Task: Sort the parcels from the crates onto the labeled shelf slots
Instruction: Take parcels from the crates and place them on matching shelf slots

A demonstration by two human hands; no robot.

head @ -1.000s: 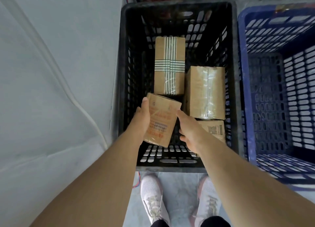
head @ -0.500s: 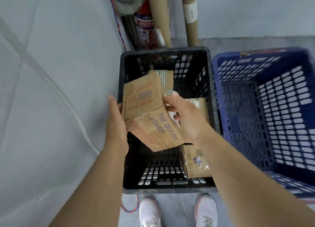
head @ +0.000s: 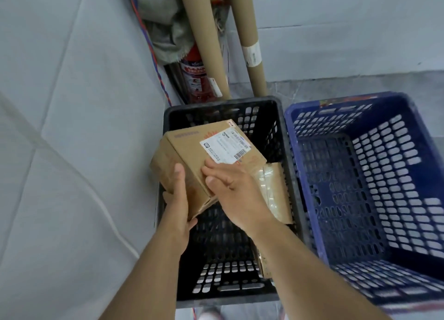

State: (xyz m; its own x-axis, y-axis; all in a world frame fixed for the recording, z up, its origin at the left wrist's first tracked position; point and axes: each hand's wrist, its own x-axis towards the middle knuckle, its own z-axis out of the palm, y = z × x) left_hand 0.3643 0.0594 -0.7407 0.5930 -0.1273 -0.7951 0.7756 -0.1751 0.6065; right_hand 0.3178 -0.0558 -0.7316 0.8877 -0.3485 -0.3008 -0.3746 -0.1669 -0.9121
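I hold a brown cardboard parcel (head: 192, 156) with a white shipping label facing up, raised above the black crate (head: 225, 293). My left hand (head: 176, 199) grips its near left side, thumb on the side face and fingers underneath. My right hand (head: 230, 190) rests on the parcel's near right edge with fingers straight. Inside the black crate a taped parcel (head: 274, 190) lies by the right wall, and a corner of another parcel (head: 263, 266) shows under my right forearm.
A blue crate (head: 374, 187) stands right of the black one, with nothing showing inside. Two cardboard tubes (head: 249, 43), a red fire extinguisher (head: 195, 77) and a grey cloth lean in the corner behind. A grey wall runs along the left.
The parcel has come up out of the black crate and turned over, so its labelled face now shows on top. My view has tilted up toward the corner.
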